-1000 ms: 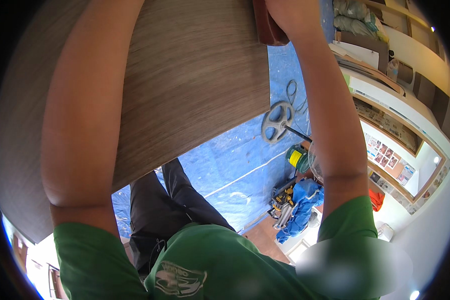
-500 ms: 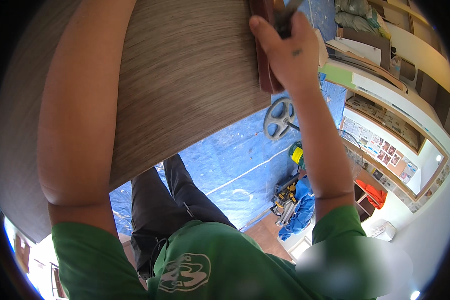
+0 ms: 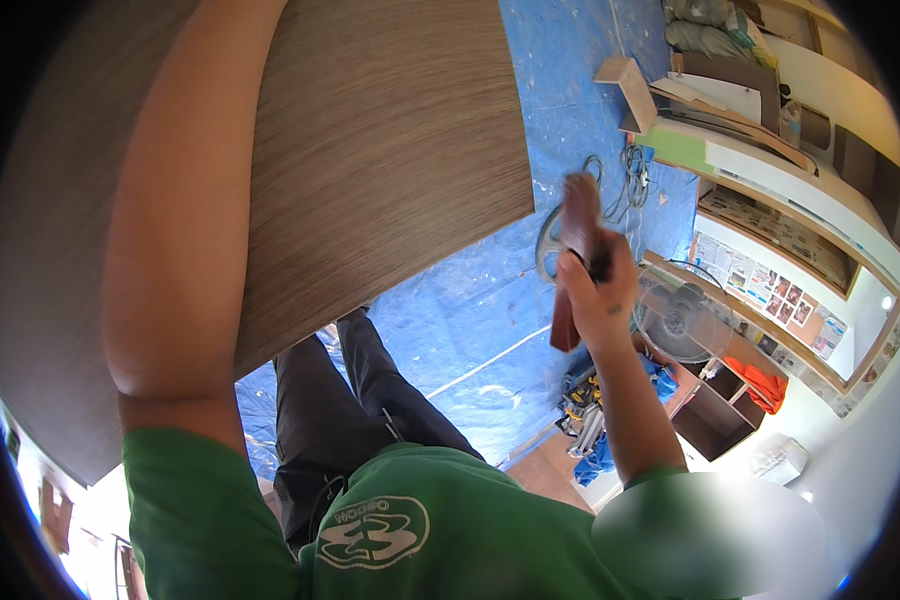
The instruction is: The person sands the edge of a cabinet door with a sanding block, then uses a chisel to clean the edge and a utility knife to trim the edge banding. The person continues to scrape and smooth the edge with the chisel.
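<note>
A large grey-brown wood-grain panel (image 3: 390, 130) fills the upper left. My left forearm reaches over it, with that hand beyond the top edge of the picture. My right hand (image 3: 600, 285) is closed around a long reddish-brown block tool (image 3: 580, 210) with a dark handle, slightly blurred, held to the right of the panel's corner and apart from it. Behind the tool a grey round base (image 3: 548, 240) is partly hidden on the blue tarp (image 3: 470, 300).
A fan (image 3: 675, 315) stands at my right, near coiled cables (image 3: 638, 180). Beyond are a small wooden box (image 3: 630, 90), stacked boards (image 3: 730, 125), bags (image 3: 700, 45), a dark open cabinet (image 3: 710, 420), an orange cloth (image 3: 760, 380) and a pile of tools (image 3: 585, 410) with blue sheeting.
My right hand, gripping the reddish-brown tool, has moved off the panel's right edge, down toward me and out over the tarp. My left forearm still lies over the panel.
</note>
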`<state>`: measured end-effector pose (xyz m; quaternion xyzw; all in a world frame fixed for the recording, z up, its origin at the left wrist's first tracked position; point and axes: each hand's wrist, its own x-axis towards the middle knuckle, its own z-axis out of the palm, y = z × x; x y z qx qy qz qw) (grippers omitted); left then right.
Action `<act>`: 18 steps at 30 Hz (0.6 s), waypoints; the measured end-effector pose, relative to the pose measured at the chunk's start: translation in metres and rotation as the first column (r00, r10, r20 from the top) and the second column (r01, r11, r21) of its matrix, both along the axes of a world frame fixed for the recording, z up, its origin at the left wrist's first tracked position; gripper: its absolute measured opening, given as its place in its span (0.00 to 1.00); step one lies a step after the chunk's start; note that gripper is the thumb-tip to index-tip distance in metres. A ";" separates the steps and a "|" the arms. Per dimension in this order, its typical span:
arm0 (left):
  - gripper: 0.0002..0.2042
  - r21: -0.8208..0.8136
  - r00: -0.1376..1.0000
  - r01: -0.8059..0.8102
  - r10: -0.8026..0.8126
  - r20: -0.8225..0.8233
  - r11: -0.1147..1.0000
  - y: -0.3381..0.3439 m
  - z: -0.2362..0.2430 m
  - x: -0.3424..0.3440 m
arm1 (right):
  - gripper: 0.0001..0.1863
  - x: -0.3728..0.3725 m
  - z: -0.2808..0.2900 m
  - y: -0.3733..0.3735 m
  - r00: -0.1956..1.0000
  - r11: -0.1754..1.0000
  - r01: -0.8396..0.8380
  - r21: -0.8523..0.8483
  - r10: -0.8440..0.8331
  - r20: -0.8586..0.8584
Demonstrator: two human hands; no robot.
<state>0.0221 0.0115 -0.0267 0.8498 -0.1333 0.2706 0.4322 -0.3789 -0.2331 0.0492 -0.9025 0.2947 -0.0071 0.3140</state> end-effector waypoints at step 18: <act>0.28 0.664 0.665 0.645 -0.705 -0.246 0.377 -0.050 0.021 -0.178 | 0.26 -0.214 -0.024 0.019 0.913 0.903 0.335 0.269 -0.239 -0.331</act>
